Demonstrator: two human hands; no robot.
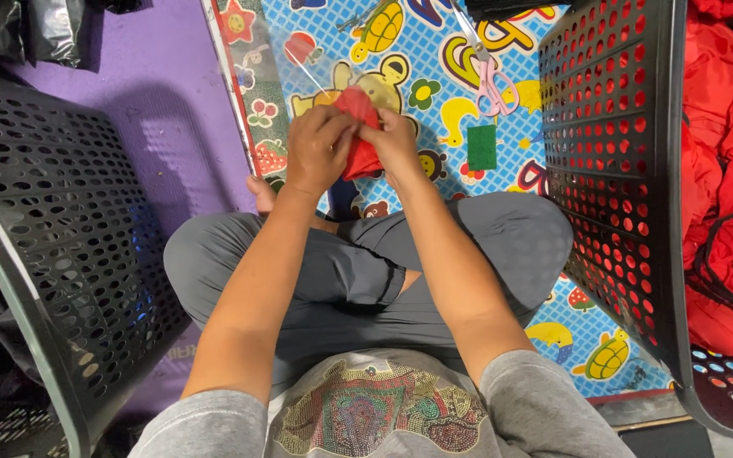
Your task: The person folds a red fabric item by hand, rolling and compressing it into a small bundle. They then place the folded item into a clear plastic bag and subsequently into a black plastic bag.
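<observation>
Red cloth piece (360,136): small, bunched, held between both hands above the cartoon-printed play mat (434,51), in front of the person's crossed legs. Left hand (320,148): fingers clenched on the cloth's left side. Right hand (396,142): fingers pinching its right edge; the two hands touch. Pink-handled scissors (492,85): lying on the mat, just beyond the right hand. Green rectangular piece (482,147): flat on the mat, near the scissors. Black perforated basket (612,127): at right, holding red fabric (727,153). Second black perforated basket (53,220): at left, on a purple mat (163,93).
</observation>
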